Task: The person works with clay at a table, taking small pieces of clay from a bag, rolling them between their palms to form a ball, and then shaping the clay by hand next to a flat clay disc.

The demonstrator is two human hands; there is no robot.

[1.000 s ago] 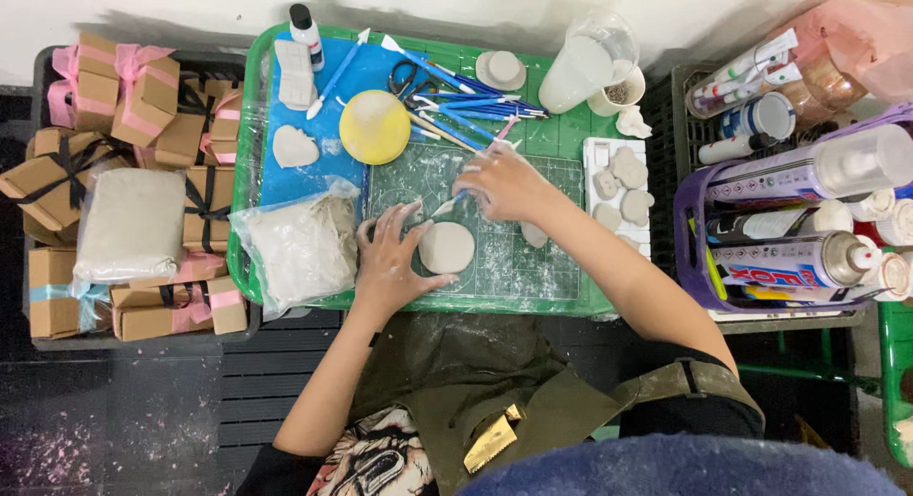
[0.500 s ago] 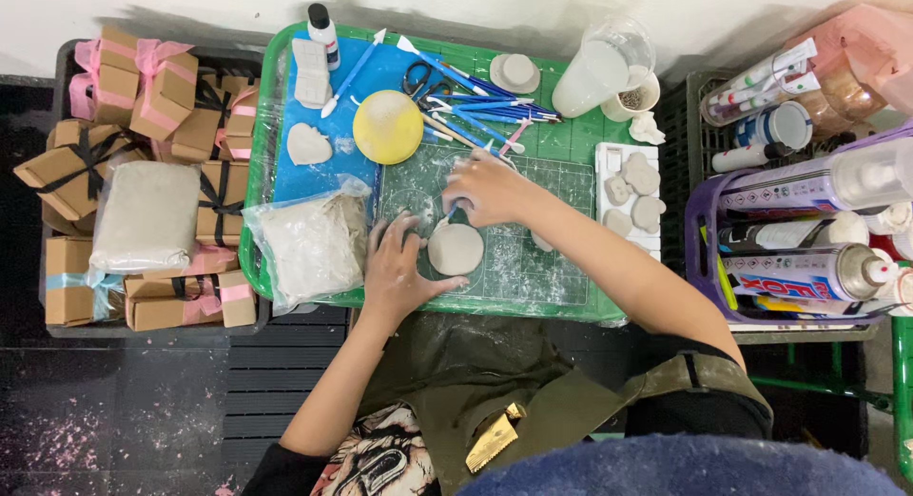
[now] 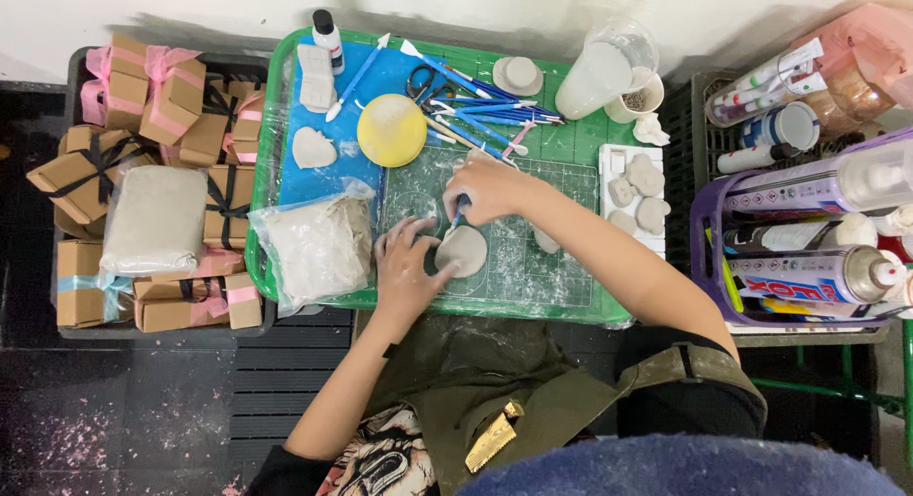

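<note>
A flat, rounded piece of pale grey clay (image 3: 463, 250) lies on the green cutting mat (image 3: 533, 268) inside the green tray (image 3: 262, 239). My left hand (image 3: 407, 268) rests on the mat with its fingertips against the clay's left edge. Just above the clay, my right hand (image 3: 490, 189) grips a thin blue-handled tool (image 3: 458, 213) whose tip points down onto the clay's upper edge.
On the tray: a plastic bag of clay (image 3: 319, 244), a yellow dish (image 3: 391, 130), scissors and several blue tools (image 3: 475, 101), a measuring cup (image 3: 606, 70). Small clay hearts (image 3: 639, 192) sit on a white holder. Gift boxes (image 3: 152, 125) fill the left; spray cans (image 3: 818, 268) stand right.
My right hand has taken up the blue tool and brought its tip to the clay piece. My left hand has shifted slightly against the clay's left side.
</note>
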